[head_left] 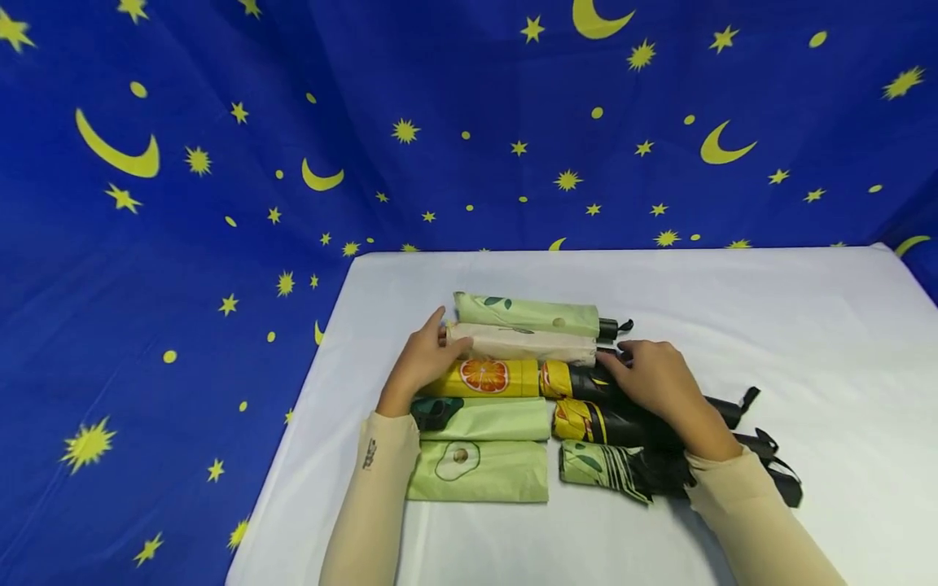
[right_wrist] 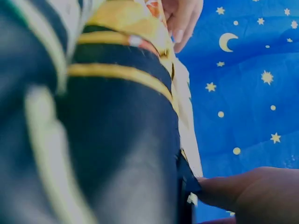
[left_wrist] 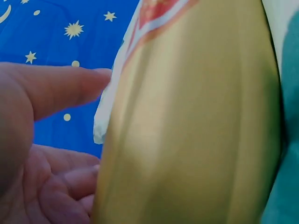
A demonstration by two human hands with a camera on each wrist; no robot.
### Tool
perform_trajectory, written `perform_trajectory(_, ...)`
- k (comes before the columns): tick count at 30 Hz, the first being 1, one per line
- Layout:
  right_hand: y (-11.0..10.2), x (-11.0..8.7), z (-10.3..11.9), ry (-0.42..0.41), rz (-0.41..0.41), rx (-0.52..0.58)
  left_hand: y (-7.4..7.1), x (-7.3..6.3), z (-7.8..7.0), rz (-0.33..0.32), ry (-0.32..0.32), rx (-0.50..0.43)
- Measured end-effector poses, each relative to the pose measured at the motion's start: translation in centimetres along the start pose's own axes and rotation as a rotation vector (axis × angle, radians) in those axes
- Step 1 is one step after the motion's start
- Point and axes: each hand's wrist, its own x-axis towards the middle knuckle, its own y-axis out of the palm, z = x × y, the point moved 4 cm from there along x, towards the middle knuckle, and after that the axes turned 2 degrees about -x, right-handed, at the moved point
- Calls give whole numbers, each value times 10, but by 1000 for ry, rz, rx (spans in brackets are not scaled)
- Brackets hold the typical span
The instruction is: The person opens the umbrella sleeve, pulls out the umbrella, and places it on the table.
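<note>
A cream folding umbrella (head_left: 528,342) in its sleeve lies across the table, second from the back. My left hand (head_left: 423,358) holds its left end, the thumb in front and the fingers around the end. At the other end my right hand (head_left: 655,382) grips the short dark handle, partly hidden by the fingers. In the left wrist view, a yellow sleeve (left_wrist: 187,121) with an orange-slice print covers much of the scene, beside the left thumb (left_wrist: 70,91). The right wrist view has the right thumb (right_wrist: 229,189) at a dark handle part.
Behind lies a light green umbrella (head_left: 528,313). In front are green sleeves (head_left: 498,419), one an avocado-print sleeve (head_left: 506,476). Folded yellow-and-black umbrellas (head_left: 575,419) and a green-and-black umbrella (head_left: 597,468) lie under the right forearm. A blue star-patterned cloth (head_left: 469,163) hangs behind the white table (head_left: 806,325).
</note>
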Motion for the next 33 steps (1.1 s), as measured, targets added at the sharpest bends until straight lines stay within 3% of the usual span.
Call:
perform_trajectory(6, 2, -4, -4, -18, -52, 76, 1, 2, 1, -14, 6, -34)
perform_trajectory(10, 1, -7, -9, -22, -147, 128, 1, 2, 3, -54, 22, -101)
perform_trajectory(13, -4, -11, -10, -17, -265, 192, -2, 1, 3, -97, 41, -153)
perform_trajectory(15, -11, -15, -10, -4, -335, 265, -7, -2, 1, -103, 72, -213)
perform_trajectory(18, -27, -20, -9, 30, -379, 483, -18, -11, -6, -79, 141, -295)
perform_trajectory(21, -46, -26, -6, 29, -358, 820, -28, -23, -17, -28, 257, -410)
perform_trajectory(23, -60, -30, -2, -27, -325, 1040, -32, -31, -26, 18, 335, -535)
perform_trajectory(25, -71, -35, 2, -105, -271, 1191, -34, -40, -37, 78, 408, -703)
perform_trajectory(27, -79, -41, 8, -176, -204, 1247, -34, -49, -47, 136, 459, -833)
perform_trajectory(29, -83, -48, 13, -216, -147, 1226, -33, -58, -55, 182, 493, -913)
perform_trajectory(33, -84, -59, 18, -217, -88, 1127, -30, -70, -61, 223, 530, -891)
